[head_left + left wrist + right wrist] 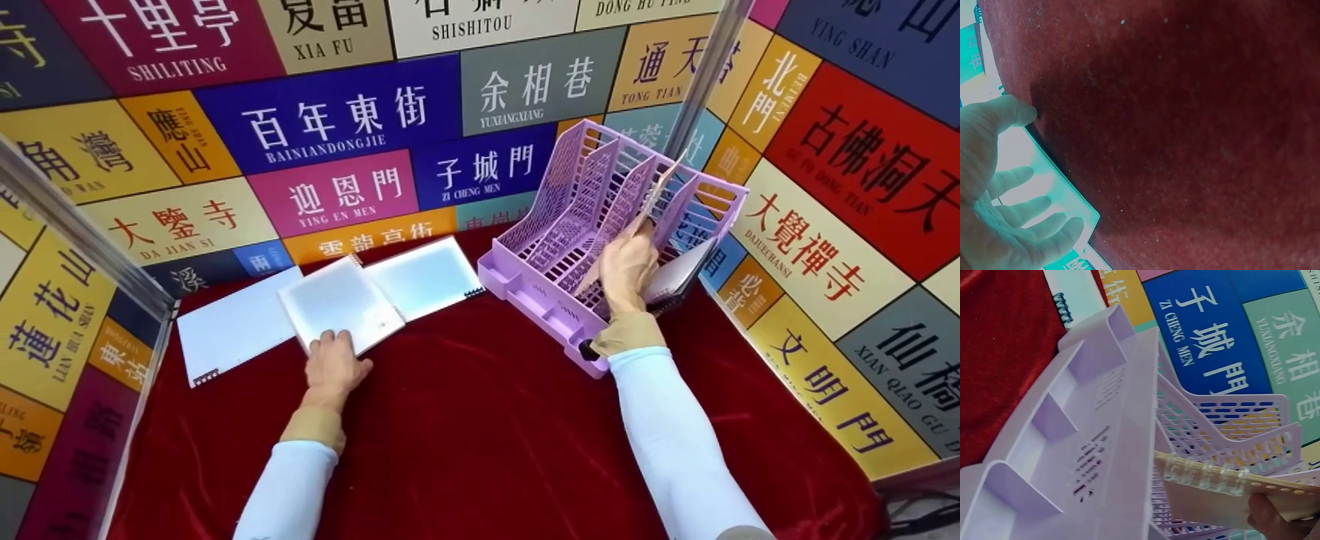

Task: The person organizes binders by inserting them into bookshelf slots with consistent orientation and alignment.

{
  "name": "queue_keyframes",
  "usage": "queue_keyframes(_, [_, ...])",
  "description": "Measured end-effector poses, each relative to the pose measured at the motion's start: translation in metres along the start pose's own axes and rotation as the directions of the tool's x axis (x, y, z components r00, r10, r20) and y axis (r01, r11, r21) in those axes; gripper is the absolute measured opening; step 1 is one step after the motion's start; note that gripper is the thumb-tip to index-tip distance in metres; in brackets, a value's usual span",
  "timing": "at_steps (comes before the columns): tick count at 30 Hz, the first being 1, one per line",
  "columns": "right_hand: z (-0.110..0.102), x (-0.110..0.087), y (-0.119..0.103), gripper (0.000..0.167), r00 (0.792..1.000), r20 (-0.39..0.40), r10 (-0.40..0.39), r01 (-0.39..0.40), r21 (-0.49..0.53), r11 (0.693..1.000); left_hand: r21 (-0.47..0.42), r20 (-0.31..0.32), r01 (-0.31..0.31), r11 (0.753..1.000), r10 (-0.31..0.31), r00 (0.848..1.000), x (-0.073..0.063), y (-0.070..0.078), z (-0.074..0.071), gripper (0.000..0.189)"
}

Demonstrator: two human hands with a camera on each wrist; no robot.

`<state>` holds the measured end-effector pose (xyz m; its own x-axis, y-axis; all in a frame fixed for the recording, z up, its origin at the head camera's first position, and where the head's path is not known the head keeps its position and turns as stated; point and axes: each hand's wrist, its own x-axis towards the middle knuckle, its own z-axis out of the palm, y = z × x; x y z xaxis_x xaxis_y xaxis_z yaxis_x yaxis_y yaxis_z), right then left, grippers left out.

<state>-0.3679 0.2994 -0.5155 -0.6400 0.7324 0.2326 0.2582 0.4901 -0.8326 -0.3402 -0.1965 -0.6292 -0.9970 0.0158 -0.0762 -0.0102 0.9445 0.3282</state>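
My right hand grips a ring-bound notebook with a tan edge and clear rings. The notebook stands on edge between dividers of the purple file rack; in the right wrist view a finger and thumb tip show against it. My left hand rests at the near edge of a pale, translucent-covered notebook, its fingers loosely extended over it in the left wrist view. That notebook overlaps two other pale spiral notebooks, one on the left and one on the right.
A dark-edged notebook stands in the rack's rightmost slot. Small open trays run along the rack's front. Red velvet cloth covers the table. Panels with Chinese lettering rise behind and at both sides, with metal posts at the corners.
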Motion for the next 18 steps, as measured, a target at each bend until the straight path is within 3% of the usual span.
queue_keyframes(8, [0.006, -0.003, 0.004, 0.053, 0.996, -0.081, -0.027, 0.032, 0.068, 0.997, -0.007, -0.002, -0.002, 1.0, 0.002, 1.0, 0.0, -0.001, 0.002, 0.059])
queue_keyframes(13, [0.014, -0.013, 0.008, 0.056, 0.982, -0.175, -0.076, 0.101, 0.135, 0.986, -0.007, -0.012, -0.003, 1.0, 0.003, 1.0, 0.0, -0.002, 0.001, 0.058])
queue_keyframes(18, [0.017, -0.018, 0.009, 0.059, 0.971, -0.227, -0.081, 0.121, 0.169, 0.978, -0.008, -0.01, -0.007, 1.0, 0.007, 1.0, 0.0, -0.002, 0.001, 0.055])
